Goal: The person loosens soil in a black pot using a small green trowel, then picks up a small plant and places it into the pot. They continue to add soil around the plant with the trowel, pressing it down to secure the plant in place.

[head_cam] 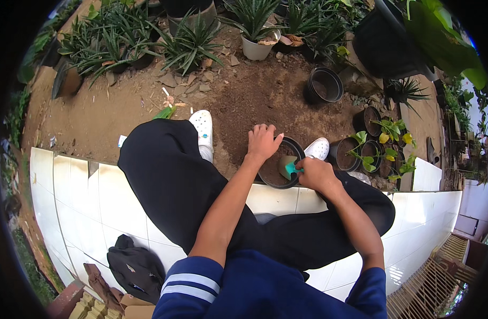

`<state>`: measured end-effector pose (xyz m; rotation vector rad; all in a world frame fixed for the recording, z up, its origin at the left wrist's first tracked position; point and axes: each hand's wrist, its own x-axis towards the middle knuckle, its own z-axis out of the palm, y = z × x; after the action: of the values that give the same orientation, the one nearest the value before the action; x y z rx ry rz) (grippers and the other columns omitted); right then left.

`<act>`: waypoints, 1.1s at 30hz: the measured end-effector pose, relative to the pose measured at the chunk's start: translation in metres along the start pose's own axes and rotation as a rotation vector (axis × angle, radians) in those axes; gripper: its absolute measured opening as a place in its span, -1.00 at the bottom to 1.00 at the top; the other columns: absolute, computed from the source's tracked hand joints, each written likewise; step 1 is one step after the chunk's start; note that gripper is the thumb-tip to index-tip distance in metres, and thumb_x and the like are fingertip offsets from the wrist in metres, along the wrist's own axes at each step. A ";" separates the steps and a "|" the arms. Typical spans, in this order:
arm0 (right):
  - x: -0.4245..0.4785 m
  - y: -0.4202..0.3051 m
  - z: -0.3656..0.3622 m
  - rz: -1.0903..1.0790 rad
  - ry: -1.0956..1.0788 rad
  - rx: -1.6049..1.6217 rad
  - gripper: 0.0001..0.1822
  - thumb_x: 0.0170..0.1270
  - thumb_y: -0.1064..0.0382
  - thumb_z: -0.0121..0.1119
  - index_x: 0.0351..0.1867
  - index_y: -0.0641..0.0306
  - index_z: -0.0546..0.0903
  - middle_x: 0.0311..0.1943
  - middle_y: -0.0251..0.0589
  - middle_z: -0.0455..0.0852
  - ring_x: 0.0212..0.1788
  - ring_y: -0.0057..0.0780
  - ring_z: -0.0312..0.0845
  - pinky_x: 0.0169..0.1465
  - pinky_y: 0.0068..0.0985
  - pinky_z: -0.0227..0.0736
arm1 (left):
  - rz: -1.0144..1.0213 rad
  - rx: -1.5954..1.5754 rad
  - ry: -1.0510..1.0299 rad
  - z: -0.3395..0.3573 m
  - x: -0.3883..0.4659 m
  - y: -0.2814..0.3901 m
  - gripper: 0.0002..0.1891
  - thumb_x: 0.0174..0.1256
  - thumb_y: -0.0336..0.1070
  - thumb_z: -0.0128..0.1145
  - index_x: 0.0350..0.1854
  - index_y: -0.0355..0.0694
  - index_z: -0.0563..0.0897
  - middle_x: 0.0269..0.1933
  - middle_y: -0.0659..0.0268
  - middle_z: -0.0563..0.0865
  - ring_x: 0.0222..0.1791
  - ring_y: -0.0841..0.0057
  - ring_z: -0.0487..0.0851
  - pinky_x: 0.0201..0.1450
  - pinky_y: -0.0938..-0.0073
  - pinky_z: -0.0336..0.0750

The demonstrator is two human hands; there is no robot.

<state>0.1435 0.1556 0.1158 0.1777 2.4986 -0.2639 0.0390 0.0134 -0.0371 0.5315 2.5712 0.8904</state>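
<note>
A black plastic plant pot (295, 144) with brown soil inside stands between my feet, by the edge of the white tiled ledge. My right hand (318, 174) is closed around the handle of a small hand trowel with a teal blade base (290, 168); its blade, smeared with soil, rests inside the pot. My left hand (264, 141) lies at the pot's left rim with fingers spread and the thumb near the rim; whether it grips the rim cannot be told. Loose dark soil (252, 103) covers the ground beyond the pot.
An empty-looking black pot (325, 85) stands farther off to the right. Several small black pots (345, 154) with leafy seedlings are beside my right shoe. Spiky plants and a white pot (256, 48) line the far side. A black backpack (136, 268) lies on the tiles (84, 199) at left.
</note>
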 end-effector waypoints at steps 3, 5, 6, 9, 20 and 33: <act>-0.004 -0.004 -0.008 -0.032 -0.033 -0.017 -0.62 0.08 0.25 0.25 -0.03 0.09 0.82 -0.19 0.01 0.84 -0.07 -0.08 0.80 0.05 -0.17 0.65 | 0.116 0.034 0.076 -0.022 -0.001 0.028 -0.45 0.43 0.12 0.15 0.25 -0.21 0.60 0.22 -0.01 0.61 0.35 0.06 0.44 0.39 -0.02 0.28; -0.014 -0.002 -0.031 -0.026 -0.062 -0.008 -0.62 0.09 0.24 0.24 -0.02 0.08 0.82 -0.18 0.00 0.85 -0.07 -0.09 0.81 0.05 -0.17 0.65 | 0.196 0.001 -0.112 -0.068 -0.005 0.075 -0.38 0.43 0.14 0.14 0.33 -0.24 0.54 0.32 -0.05 0.55 0.43 0.02 0.37 0.45 -0.04 0.23; -0.015 -0.002 -0.039 -0.019 -0.072 -0.026 -0.66 0.08 0.20 0.24 -0.09 0.11 0.83 -0.17 -0.04 0.85 -0.04 -0.12 0.80 0.05 -0.17 0.65 | 0.246 0.051 -0.170 -0.094 -0.013 0.096 -0.34 0.43 0.16 0.14 0.38 -0.25 0.50 0.39 -0.06 0.50 0.51 0.01 0.30 0.50 -0.02 0.19; -0.007 -0.005 -0.038 -0.028 -0.067 -0.074 -0.68 0.09 0.18 0.24 -0.12 0.15 0.82 -0.13 -0.06 0.85 -0.01 -0.15 0.79 0.04 -0.16 0.65 | 0.417 -0.021 -0.104 -0.174 -0.060 0.147 -0.31 0.44 0.15 0.13 0.44 -0.24 0.46 0.44 -0.02 0.48 0.55 0.02 0.27 0.55 0.02 0.14; -0.006 -0.016 -0.067 -0.025 -0.013 -0.142 -0.70 0.02 0.20 0.29 -0.18 0.10 0.86 -0.23 0.01 0.85 -0.07 -0.07 0.80 0.04 -0.17 0.67 | 0.373 -0.436 0.514 -0.290 -0.191 0.008 -0.65 0.43 -0.20 0.23 0.15 -0.28 0.68 0.09 0.14 0.77 0.19 0.22 0.67 0.33 0.24 0.45; 0.023 -0.027 -0.017 -0.016 -0.123 -0.151 -0.62 0.04 0.17 0.32 -0.15 0.39 0.75 -0.22 0.22 0.80 -0.10 0.12 0.77 0.05 -0.08 0.64 | -0.353 0.261 0.489 -0.141 -0.212 -0.233 -0.60 0.37 -0.07 0.28 0.12 -0.22 0.67 0.14 0.01 0.69 0.37 -0.08 0.46 0.48 -0.16 0.20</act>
<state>0.1109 0.1344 0.1195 0.0777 2.3865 -0.0890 0.1049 -0.3252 -0.0384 -0.1009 3.1084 0.6203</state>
